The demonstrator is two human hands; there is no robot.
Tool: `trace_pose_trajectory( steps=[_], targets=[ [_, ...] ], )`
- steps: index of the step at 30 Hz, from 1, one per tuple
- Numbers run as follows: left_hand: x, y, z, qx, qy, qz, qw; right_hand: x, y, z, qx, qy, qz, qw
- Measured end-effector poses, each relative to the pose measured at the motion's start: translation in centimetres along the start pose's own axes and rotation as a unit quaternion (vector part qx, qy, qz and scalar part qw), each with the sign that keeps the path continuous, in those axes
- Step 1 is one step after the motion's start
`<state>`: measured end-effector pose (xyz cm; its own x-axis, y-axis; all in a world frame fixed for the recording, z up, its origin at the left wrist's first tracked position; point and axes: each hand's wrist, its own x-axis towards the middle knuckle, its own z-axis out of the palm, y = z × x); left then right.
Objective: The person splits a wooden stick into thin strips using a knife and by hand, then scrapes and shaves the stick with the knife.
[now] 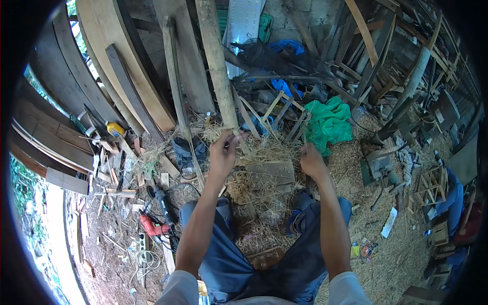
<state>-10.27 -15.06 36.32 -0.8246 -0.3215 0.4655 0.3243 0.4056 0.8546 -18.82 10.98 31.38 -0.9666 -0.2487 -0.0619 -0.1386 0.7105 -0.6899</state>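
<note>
My left hand (222, 152) is raised in front of the lower end of a bamboo pole (216, 61), with its fingers curled together. Whatever lies between those fingertips, if anything, is too small to make out. To the right, my right hand (312, 161) is closed, next to a crumpled green plastic sheet (329, 122). A thin strip seems to rise from its fist, but its kind is unclear. Between and below my hands, a wooden board (269, 174) lies on the ground amid straw-like shavings.
At left lie a red power tool (154, 225), an angle grinder (163, 203) and a power strip (143, 244) with cable. Long planks (114, 56) lean at the back left beside a yellow bottle (115, 129). Scrap wood (378, 76) piles up at the back right.
</note>
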Motion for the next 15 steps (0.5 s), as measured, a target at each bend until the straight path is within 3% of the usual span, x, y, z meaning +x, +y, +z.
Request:
trace_pose_trajectory(
  steps=[3,4,6,8,10,13,15],
  targets=[
    [-1.6,2.2,-0.6,0.115,-0.064,-0.029,0.991,-0.4,0.0,-0.5,0.074,0.005,-0.025,0.997],
    [-2.3,1.9,0.1,0.044,-0.041,0.067,0.996,-0.6,-0.1,-0.8,0.099,0.007,-0.034,0.995],
    [-4.4,3.1,-0.3,0.091,-0.072,0.059,0.991,-2.8,-3.7,-3.7,0.025,-0.047,0.053,0.997],
    [-6.8,3.9,-0.8,0.139,-0.102,0.048,0.984,-2.9,-3.2,-3.8,0.003,-0.031,0.048,0.998],
    [-8.5,4.4,-1.0,0.062,-0.116,0.050,0.990,-2.5,-2.0,-3.5,-0.020,-0.013,0.044,0.999],
    [-9.0,5.9,-1.5,-0.009,-0.066,-0.015,0.998,-2.1,-1.3,-2.3,0.039,0.013,-0.011,0.999],
    [-8.1,6.0,-1.8,-0.006,-0.064,-0.029,0.998,-3.2,-3.3,-2.7,0.229,-0.094,0.031,0.968]
  ],
)
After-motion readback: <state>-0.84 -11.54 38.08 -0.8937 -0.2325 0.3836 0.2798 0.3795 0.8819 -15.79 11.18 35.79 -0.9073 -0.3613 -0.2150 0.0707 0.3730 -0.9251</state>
